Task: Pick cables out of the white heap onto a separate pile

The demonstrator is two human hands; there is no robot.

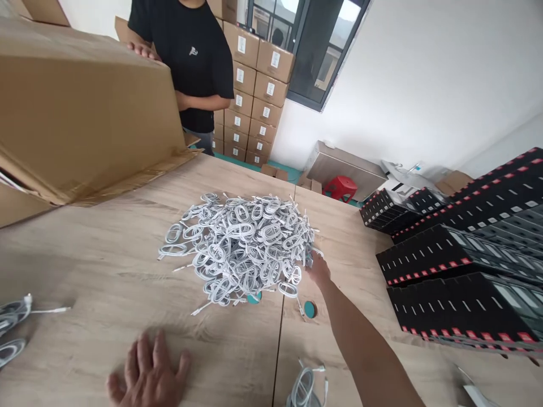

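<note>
White coiled cables (250, 243) heaped mid-table on the light wood tabletop (106, 254). Right hand (318, 268) at the pile's right edge, touching cables; can't tell if its fingers are clamped on any. Left hand (150, 373) palm down on the wood, fingers slightly apart, nothing held. Teal disc (310, 309) just beside the right forearm. Large cardboard box (93, 113) at left; person in black T-shirt (186, 56) behind it, one hand on top.
</note>
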